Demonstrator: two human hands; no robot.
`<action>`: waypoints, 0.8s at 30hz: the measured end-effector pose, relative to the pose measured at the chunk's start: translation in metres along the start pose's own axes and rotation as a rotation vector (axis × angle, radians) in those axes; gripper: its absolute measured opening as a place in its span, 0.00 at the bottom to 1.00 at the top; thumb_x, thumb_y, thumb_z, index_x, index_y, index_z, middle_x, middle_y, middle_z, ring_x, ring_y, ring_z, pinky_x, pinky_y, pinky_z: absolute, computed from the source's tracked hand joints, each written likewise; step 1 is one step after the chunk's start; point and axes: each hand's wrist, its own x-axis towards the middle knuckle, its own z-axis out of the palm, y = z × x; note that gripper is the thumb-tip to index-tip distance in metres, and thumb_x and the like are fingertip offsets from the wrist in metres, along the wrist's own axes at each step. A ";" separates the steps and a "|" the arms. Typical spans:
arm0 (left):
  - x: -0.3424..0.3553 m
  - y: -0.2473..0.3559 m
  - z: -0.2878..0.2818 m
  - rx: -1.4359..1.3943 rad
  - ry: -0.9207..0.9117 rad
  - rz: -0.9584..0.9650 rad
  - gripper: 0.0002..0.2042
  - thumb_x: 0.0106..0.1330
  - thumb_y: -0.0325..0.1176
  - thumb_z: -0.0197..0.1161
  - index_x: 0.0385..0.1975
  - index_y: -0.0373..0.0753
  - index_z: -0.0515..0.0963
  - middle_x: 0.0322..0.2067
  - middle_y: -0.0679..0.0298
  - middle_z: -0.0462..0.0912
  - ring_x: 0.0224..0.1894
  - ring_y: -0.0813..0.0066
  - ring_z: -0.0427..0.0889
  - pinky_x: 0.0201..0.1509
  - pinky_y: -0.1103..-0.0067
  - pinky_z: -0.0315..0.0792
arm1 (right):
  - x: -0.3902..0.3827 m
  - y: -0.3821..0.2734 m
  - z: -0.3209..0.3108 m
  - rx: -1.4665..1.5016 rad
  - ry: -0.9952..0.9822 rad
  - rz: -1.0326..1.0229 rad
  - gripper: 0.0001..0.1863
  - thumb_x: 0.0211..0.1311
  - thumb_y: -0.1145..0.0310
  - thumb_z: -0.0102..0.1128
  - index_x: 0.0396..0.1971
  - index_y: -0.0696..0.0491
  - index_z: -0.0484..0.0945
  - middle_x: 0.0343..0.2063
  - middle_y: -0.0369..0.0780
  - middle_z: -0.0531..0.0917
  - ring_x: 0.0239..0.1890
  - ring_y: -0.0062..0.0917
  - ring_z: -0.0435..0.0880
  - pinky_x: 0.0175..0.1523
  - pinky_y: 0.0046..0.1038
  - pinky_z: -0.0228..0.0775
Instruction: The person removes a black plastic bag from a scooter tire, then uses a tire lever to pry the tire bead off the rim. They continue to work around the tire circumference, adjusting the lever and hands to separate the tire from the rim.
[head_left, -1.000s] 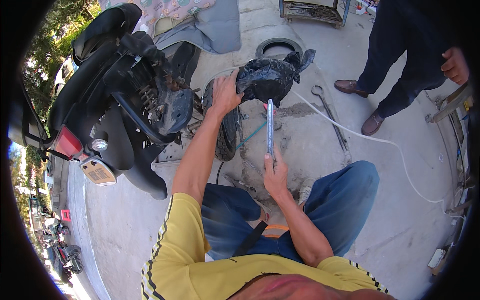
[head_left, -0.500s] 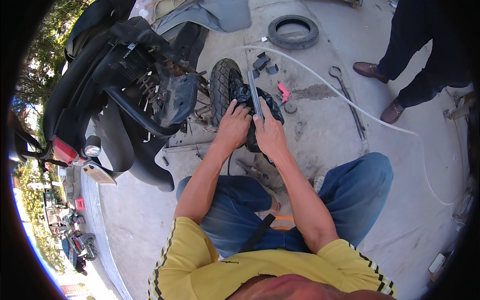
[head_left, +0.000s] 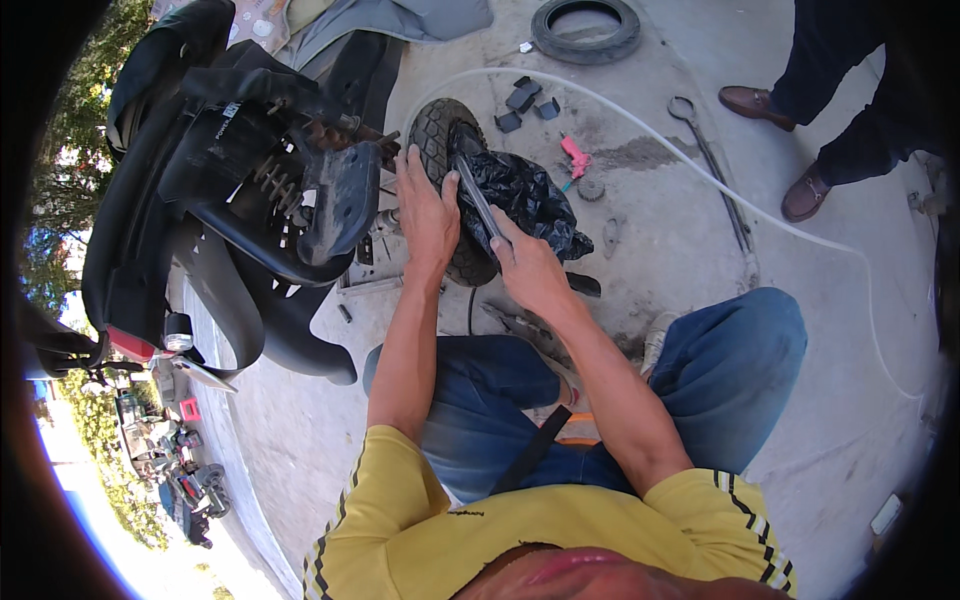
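Note:
A knobbly black tyre [head_left: 428, 130] on the scooter's wheel stands before me. Crumpled black plastic [head_left: 525, 195] bulges from the wheel's right side. My left hand [head_left: 428, 220] lies along the tyre with fingers stretched out and the thumb raised near the metal bar. In my right hand [head_left: 535, 270] is a long silvery tyre lever [head_left: 475, 200], gripped near its lower end. The lever's upper end slants to the left and reaches the tyre's edge beside the plastic; its exact tip is hard to make out.
The black scooter [head_left: 250, 170] fills the left side. A loose tyre [head_left: 585, 30], dark blocks [head_left: 523, 97], a pink tool [head_left: 574, 157] and a long ring-ended wrench [head_left: 712, 170] lie on the concrete. A white hose [head_left: 640, 125] arcs across. Another person's shoes [head_left: 806, 192] stand at right.
The lever has swung from nearly upright to slanting left against the tyre. My left hand has moved left and up onto the tread, its fingers straightened. My right hand has shifted slightly.

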 end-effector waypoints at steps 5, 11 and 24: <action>-0.031 0.003 0.013 -0.034 0.067 0.010 0.35 0.74 0.33 0.66 0.75 0.27 0.58 0.74 0.33 0.59 0.77 0.33 0.59 0.80 0.54 0.57 | -0.005 0.000 -0.007 0.193 0.147 0.023 0.28 0.80 0.65 0.52 0.76 0.52 0.67 0.31 0.61 0.83 0.36 0.60 0.83 0.49 0.44 0.76; -0.092 -0.019 0.019 -0.064 0.169 -0.043 0.43 0.66 0.33 0.74 0.75 0.30 0.52 0.74 0.39 0.54 0.74 0.40 0.62 0.79 0.56 0.57 | 0.008 -0.012 0.003 0.044 0.032 0.043 0.29 0.80 0.63 0.52 0.77 0.52 0.65 0.30 0.62 0.84 0.36 0.62 0.85 0.46 0.53 0.75; -0.073 -0.039 0.045 -0.500 0.285 -0.356 0.34 0.84 0.60 0.45 0.60 0.26 0.72 0.52 0.43 0.79 0.54 0.53 0.76 0.64 0.63 0.68 | -0.012 0.032 0.047 -0.307 -0.043 -0.094 0.34 0.77 0.63 0.55 0.80 0.48 0.60 0.23 0.59 0.85 0.27 0.59 0.86 0.39 0.57 0.78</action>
